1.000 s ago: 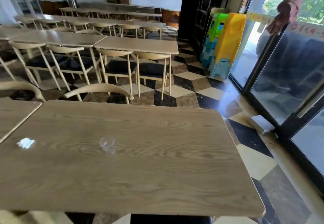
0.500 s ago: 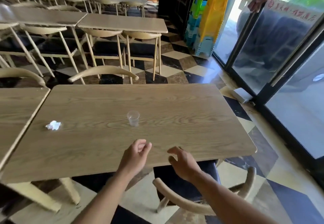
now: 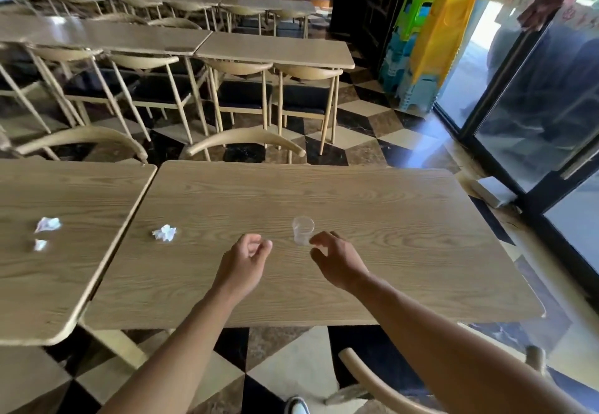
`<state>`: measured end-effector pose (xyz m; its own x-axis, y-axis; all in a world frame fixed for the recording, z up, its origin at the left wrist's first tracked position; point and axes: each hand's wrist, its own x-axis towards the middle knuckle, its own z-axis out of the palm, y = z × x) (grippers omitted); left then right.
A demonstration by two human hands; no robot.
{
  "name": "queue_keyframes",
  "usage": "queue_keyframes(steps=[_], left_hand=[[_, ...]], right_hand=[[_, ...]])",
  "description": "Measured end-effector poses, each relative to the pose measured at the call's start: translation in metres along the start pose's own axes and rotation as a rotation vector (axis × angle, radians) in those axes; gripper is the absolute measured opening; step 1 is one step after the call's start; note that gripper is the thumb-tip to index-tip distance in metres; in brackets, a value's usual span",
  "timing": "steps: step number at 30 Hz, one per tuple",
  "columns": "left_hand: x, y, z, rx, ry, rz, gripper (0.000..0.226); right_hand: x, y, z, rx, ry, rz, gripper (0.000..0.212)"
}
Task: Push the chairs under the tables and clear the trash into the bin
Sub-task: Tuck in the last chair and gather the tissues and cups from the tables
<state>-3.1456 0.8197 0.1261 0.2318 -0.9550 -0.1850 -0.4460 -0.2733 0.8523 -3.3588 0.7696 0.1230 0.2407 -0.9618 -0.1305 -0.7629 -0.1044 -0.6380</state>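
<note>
- Landmark: the near table (image 3: 405, 251). All positions below were taken from it.
- My right hand (image 3: 334, 259) hung over the middle of the table top, fingers curled and parted, fingertips just beside the clear plastic cup (image 3: 303, 230). I could not tell whether they touched it; the cup was not lifted.
- My left hand (image 3: 243, 261) hung over the table just left of the cup, fingers loosely curled, holding nothing.
- The cup stood upright near the middle of the table.
- A crumpled white tissue (image 3: 164, 233) lay on the table toward its left edge, apart from both hands.
- Two more paper scraps (image 3: 47, 224) lay on the adjoining table (image 3: 48, 268), which butts against the near table's left side.
- No bin was in view, so I judged that trash clearing had barely begun: cup, tissue and scraps all remained on the tops.
- A chair (image 3: 382, 384) stood on my side of the table, pulled out from under it; it remained to be pushed in.
- Two chairs (image 3: 246, 140) on the table's far side showed only their backs above the edge and appeared tucked in.
- Chairs at the tables beyond looked already pushed under.
- Judged current step: taking the cup with the right hand.
</note>
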Motion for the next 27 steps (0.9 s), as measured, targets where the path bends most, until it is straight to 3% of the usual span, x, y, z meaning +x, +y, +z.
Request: queue_keyframes(steps=[3, 9, 13, 15, 18, 21, 24, 27], left_hand=[[0.033, -0.012, -0.002, 0.024, 0.010, -0.033, 0.044], [0.119, -0.021, -0.022, 0.095, 0.069, -0.113, 0.038], [0.152, -0.043, -0.034, 0.164, 0.030, -0.204, 0.048], [0.154, -0.055, -0.038, 0.189, -0.030, -0.246, 0.053], [0.151, -0.072, -0.039, 0.183, -0.157, -0.264, 0.071], [0.149, -0.095, -0.056, 0.180, -0.172, -0.223, 0.094], [0.143, -0.122, -0.081, 0.102, -0.067, -0.167, 0.105], [0.133, -0.159, -0.113, -0.044, 0.097, -0.162, 0.088]], right_hand=[[0.044, 0.010, 0.015, -0.024, 0.003, 0.053, 0.039], [0.140, 0.031, 0.033, -0.118, -0.106, 0.175, 0.089], [0.185, 0.040, 0.059, -0.255, -0.348, 0.215, 0.103], [0.196, 0.034, 0.074, -0.309, -0.393, 0.232, 0.094], [0.207, 0.010, 0.092, -0.320, -0.309, 0.153, 0.066], [0.214, -0.057, 0.123, -0.221, -0.322, 0.016, 0.058], [0.202, -0.135, 0.165, -0.094, -0.445, -0.075, 0.056], [0.183, -0.189, 0.209, -0.135, -0.633, -0.199, 0.048]])
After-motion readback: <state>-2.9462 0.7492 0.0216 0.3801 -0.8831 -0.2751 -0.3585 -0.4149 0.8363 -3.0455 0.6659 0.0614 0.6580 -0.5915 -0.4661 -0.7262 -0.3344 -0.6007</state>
